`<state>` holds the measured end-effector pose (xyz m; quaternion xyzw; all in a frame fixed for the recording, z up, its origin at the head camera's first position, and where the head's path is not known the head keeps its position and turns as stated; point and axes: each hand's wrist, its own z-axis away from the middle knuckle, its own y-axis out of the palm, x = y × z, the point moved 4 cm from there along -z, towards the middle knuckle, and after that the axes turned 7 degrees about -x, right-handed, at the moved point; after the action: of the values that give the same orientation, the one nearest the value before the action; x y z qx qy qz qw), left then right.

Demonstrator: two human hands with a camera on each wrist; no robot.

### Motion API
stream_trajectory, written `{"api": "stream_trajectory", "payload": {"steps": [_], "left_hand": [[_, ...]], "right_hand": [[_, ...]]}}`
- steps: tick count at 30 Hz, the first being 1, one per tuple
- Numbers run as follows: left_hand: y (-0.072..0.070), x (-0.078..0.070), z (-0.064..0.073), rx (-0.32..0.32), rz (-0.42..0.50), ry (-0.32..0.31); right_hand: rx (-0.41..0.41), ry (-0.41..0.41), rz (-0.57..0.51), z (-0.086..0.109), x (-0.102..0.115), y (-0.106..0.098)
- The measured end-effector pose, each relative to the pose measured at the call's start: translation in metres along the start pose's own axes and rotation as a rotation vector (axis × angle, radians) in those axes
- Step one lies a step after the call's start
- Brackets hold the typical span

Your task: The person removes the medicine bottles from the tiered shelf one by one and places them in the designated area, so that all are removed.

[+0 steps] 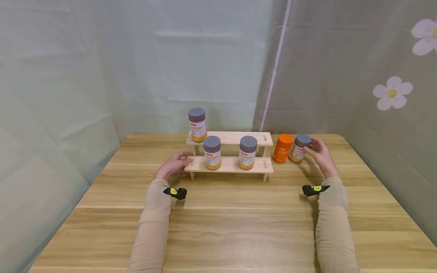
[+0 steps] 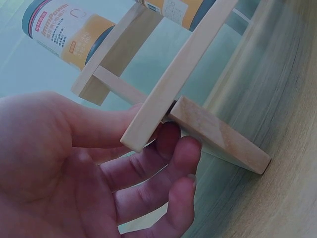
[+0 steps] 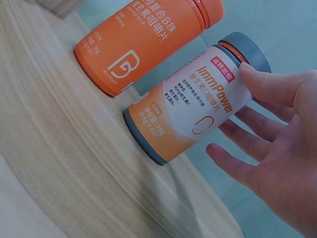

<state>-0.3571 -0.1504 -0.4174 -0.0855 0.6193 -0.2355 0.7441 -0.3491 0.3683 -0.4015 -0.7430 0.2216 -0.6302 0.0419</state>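
Note:
My left hand pinches the left end of the lower board of a two-tier wooden shelf. In the left wrist view the thumb lies on the board and curled fingers are beneath it. At the right, my right hand holds a grey-capped supplement bottle upright on the table. Its thumb touches the bottle just below the cap, with other fingers partly hidden behind. An orange supplement bottle stands close by, between that bottle and the shelf.
Two grey-capped bottles, a left one and a right one, stand on the lower tier. Another grey-capped bottle stands at the left of the upper tier. Behind the wooden table hangs a curtain.

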Motion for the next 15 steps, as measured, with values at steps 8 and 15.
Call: {"api": "stream_trajectory", "payload": {"steps": [8, 15], "left_hand": [[0.000, 0.001, 0.001, -0.004, 0.008, -0.014], [0.001, 0.001, -0.001, -0.004, 0.019, -0.021]], "right_hand": [[0.017, -0.001, -0.024, 0.008, 0.008, -0.003], [-0.017, -0.042, -0.099, 0.010, 0.020, -0.009]]}}
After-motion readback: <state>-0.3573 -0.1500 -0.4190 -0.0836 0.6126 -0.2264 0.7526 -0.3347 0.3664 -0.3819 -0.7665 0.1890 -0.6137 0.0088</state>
